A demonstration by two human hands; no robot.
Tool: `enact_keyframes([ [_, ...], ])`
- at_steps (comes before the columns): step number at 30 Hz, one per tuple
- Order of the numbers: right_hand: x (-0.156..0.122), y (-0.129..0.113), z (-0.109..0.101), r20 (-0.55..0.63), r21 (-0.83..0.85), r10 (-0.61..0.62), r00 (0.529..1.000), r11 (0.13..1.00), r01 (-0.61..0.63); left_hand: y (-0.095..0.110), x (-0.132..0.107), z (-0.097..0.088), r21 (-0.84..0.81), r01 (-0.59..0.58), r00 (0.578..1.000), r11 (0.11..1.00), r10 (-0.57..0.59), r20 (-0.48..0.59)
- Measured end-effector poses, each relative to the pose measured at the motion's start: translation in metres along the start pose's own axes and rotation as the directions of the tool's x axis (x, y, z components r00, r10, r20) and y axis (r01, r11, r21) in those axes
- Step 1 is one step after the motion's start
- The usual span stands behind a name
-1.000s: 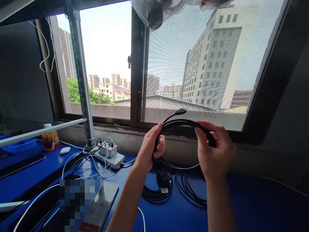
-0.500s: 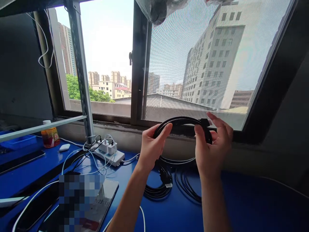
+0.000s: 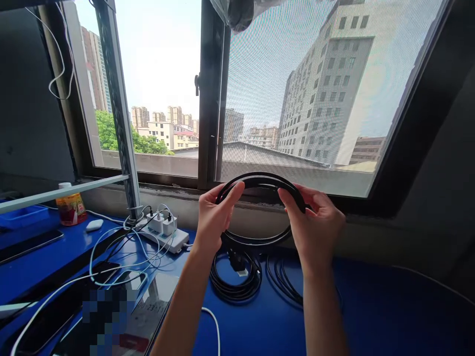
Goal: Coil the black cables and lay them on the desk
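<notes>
A coiled black cable (image 3: 260,179) is held up in front of the window sill, its loops making a ring. My left hand (image 3: 218,207) grips the ring's left side, thumb on top. On the right side, my right hand (image 3: 311,212) is closed round the loops, thumb toward me and fingers behind. The cable's plug end does not show clearly; the right hand may cover it. Below the held ring, a second coiled black cable (image 3: 237,296) with a dark connector and a white tag lies on the blue table. Beside it rests another black coil (image 3: 284,284), partly behind my right forearm.
On the left stand a white power strip (image 3: 174,241) with chargers and tangled cords, a metal shelf post (image 3: 118,109), a bottle with an orange label (image 3: 72,207) and a white case (image 3: 94,225). A tablet (image 3: 156,301) lies at the front, partly blurred out.
Both hands have shifted slightly left with the cable. My right fingers, raised before beside the connector, have folded round the loops, and the connector no longer shows.
</notes>
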State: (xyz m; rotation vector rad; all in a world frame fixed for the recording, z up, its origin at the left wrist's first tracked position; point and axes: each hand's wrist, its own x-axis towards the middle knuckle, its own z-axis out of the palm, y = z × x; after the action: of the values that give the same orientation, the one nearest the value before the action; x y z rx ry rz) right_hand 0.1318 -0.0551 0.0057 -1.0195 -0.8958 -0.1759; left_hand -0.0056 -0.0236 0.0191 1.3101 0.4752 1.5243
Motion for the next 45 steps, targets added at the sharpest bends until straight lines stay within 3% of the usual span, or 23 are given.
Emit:
enact_keyframes([
  [6,-0.002,-0.011,-0.003,0.057,0.006,0.142,0.988,0.990,-0.143,-0.001,0.007,-0.011,-0.008,0.004,0.999,1.000,-0.004,0.052],
  [10,-0.003,-0.019,-0.002,0.208,0.061,0.222,0.953,0.969,-0.239,-0.009,0.013,-0.014,-0.003,0.019,0.999,1.000,-0.019,0.026],
  [13,-0.004,-0.025,-0.001,0.387,0.088,0.341,0.856,0.911,-0.403,-0.019,0.019,-0.016,0.007,0.097,0.994,0.995,-0.097,0.051],
  [16,-0.004,-0.030,-0.004,0.553,0.051,0.440,0.707,0.830,-0.556,-0.028,0.023,-0.017,0.024,0.226,0.968,0.974,-0.228,0.106],
  [19,-0.003,-0.034,-0.009,0.645,0.012,0.501,0.577,0.748,-0.663,-0.029,0.022,-0.017,0.033,0.309,0.945,0.950,-0.311,0.106],
  [22,-0.001,-0.037,-0.014,0.678,-0.024,0.527,0.512,0.712,-0.701,-0.023,0.018,-0.014,0.030,0.338,0.937,0.941,-0.340,0.081],
  [27,-0.001,-0.043,-0.021,0.684,-0.012,0.503,0.528,0.732,-0.681,-0.015,0.008,-0.006,0.009,0.323,0.937,0.946,-0.321,0.142],
  [30,-0.001,-0.043,-0.023,0.705,-0.018,0.488,0.515,0.738,-0.674,-0.019,0.003,-0.001,-0.012,0.258,0.952,0.966,-0.252,0.176],
  [32,-0.001,-0.040,-0.024,0.694,-0.036,0.499,0.519,0.744,-0.668,-0.026,0.001,0.000,-0.018,0.279,0.950,0.960,-0.274,0.150],
  [34,-0.001,-0.034,-0.023,0.641,-0.061,0.531,0.553,0.754,-0.654,-0.033,-0.001,0.000,-0.029,0.351,0.931,0.936,-0.346,0.115],
  [36,-0.001,-0.025,-0.020,0.567,-0.075,0.546,0.617,0.780,-0.621,-0.041,-0.004,-0.002,-0.045,0.418,0.906,0.908,-0.413,0.090],
  [38,-0.002,-0.013,-0.015,0.529,-0.094,0.496,0.688,0.840,-0.534,-0.048,-0.007,-0.006,-0.050,0.450,0.891,0.891,-0.446,0.080],
  [40,-0.005,0.000,-0.009,0.569,-0.141,0.379,0.730,0.920,-0.367,-0.054,-0.011,-0.012,-0.056,0.483,0.875,0.874,-0.480,0.064],
  [43,-0.010,0.015,0.001,0.678,-0.200,0.250,0.692,0.968,-0.153,-0.062,-0.014,-0.024,-0.048,0.533,0.846,0.845,-0.531,0.046],
  [45,-0.014,0.022,0.006,0.721,-0.209,0.222,0.656,0.973,-0.098,-0.067,-0.015,-0.033,-0.024,0.563,0.826,0.826,-0.563,0.031],
])
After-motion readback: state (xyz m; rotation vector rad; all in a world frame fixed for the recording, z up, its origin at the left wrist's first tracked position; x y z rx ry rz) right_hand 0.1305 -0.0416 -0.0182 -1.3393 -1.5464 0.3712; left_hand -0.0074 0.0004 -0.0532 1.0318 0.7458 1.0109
